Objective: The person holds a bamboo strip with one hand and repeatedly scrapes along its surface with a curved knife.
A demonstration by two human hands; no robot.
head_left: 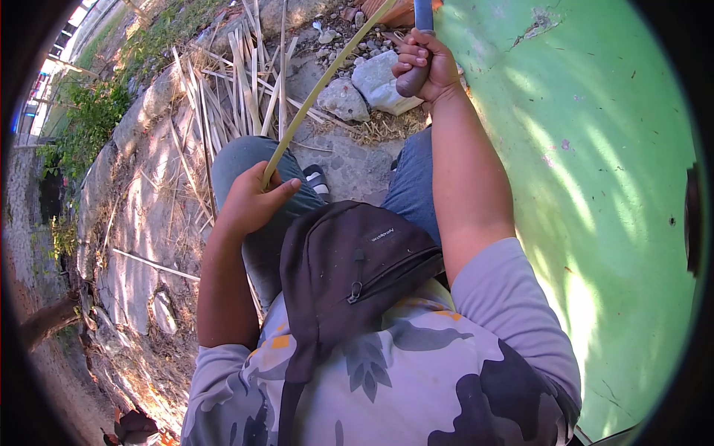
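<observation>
My left hand (256, 195) is closed around the lower end of a long, thin yellow-green bamboo strip (327, 83), just over my left knee. The strip slants up to the right and leaves the view at the top. In my right hand (431, 65), raised near the top, is a knife with a dark rounded handle (411, 82). Its blue-grey blade (424, 15) points up, and the far part is outside the view. The strip's upper end passes just left of the blade; whether they touch, I cannot tell.
A pile of pale split strips (242, 82) lies on the ground ahead, left of several whitish rocks (387, 80). A green wall (587, 171) runs along my right side. A black bag (357, 260) hangs across my chest. Green plants (97, 119) grow at the far left.
</observation>
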